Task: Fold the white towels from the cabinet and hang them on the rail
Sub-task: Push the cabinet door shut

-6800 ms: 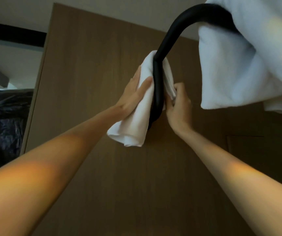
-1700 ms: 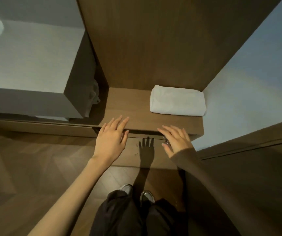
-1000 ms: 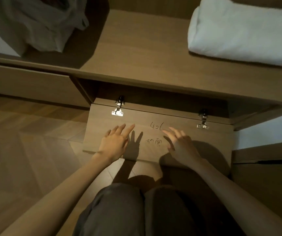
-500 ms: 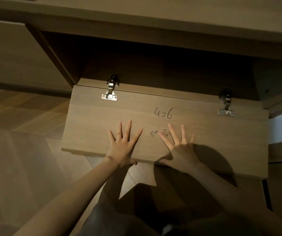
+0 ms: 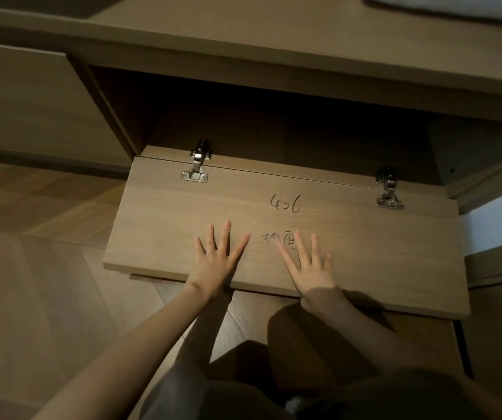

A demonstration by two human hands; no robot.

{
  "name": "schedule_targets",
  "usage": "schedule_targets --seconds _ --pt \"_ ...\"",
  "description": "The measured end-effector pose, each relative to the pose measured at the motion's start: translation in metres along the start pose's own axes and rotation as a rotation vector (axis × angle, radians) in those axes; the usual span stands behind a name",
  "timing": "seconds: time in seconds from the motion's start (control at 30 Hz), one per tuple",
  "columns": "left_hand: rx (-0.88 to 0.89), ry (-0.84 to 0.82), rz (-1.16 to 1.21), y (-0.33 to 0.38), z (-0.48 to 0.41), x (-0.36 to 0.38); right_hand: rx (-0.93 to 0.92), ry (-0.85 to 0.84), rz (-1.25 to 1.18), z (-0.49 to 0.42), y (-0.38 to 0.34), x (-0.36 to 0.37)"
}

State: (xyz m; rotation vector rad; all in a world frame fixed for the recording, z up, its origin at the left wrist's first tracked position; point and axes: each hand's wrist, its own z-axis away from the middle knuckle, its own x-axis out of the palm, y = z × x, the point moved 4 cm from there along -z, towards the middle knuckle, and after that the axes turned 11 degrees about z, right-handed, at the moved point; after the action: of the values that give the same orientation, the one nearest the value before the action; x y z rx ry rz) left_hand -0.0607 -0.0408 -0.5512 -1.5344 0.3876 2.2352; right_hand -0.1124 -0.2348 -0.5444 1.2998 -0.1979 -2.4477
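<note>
Your left hand [image 5: 216, 262] and right hand [image 5: 310, 268] press flat on the open cabinet door [image 5: 380, 253] near its front edge, fingers [image 5: 228, 237] spread straight and holding nothing. The white towel [image 5: 455, 7] lies well beyond your fingertips, at the shelf's [image 5: 243, 34] far right corner.

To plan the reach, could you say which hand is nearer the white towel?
Right. The right hand lies flat on the door, below the towel; the left hand lies further left.

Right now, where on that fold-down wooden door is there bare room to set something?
The light wooden fold-down door is bare left of the left hand and right of the right hand. Both hands crowd its front middle.
</note>
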Motion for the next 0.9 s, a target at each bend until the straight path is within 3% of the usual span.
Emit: schedule_targets --seconds 0.23,0.43,0.6,0.73,0.9 --pt "0.108 -0.156 0.024 -0.005 0.034 -0.063 -0.167 0.116 -0.065 0.05 0.029 -0.037" --pt "0.193 -0.122 0.068 -0.009 0.051 -0.143 -0.228 0.262 -0.039 0.094 0.061 -0.107" --pt "0.229 0.107 -0.008 -0.025 0.053 -0.194 -0.146 0.514 -0.082 0.108 0.095 -0.146" --pt "0.395 0.591 0.045 -0.034 0.05 -0.238 -0.11 0.878 -0.149 0.108 0.123 -0.171" --pt "0.274 0.725 0.071 -0.045 0.019 -0.269 0.054 0.926 -0.054 0.09 0.151 -0.203"
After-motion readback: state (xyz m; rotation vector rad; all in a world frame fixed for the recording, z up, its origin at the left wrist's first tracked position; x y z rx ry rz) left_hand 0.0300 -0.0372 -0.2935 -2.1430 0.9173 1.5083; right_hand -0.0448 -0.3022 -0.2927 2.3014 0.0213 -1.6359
